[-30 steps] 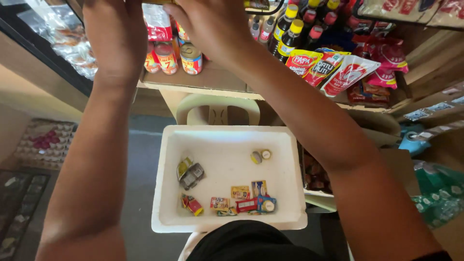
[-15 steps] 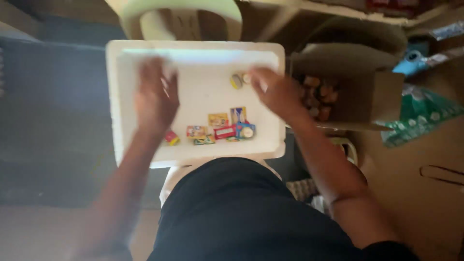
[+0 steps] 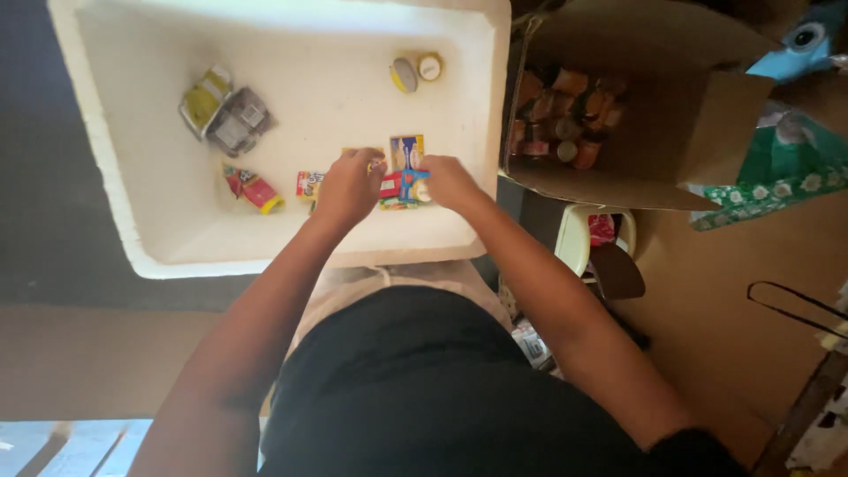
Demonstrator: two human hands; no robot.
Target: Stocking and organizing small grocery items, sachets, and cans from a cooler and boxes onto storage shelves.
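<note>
Brown floor surrounds a white foam box [image 3: 132, 238] set on a pale seat; a cardboard carton [image 3: 707, 132] of small jars stands just beside its right wall. Both hands reach into the box at its near right part. The left hand [image 3: 349, 187] has its fingers curled down onto a cluster of small packets [image 3: 402, 172]; whether it pinches one cannot be told. The right hand [image 3: 446, 181] rests on the same cluster, fingertips at a blue and red packet, grip likewise unclear. Other items lie apart: a red sachet [image 3: 252, 188], a grey pack [image 3: 237, 122] touching a yellow one, and two round tins [image 3: 417, 71] near the far wall.

Handling, as judged: the packets look light, flat and thin, probably slick on the smooth foam. Pinching by an edge, thumb under and finger over, should suit better than a top press. The foam wall dents easily.
</note>
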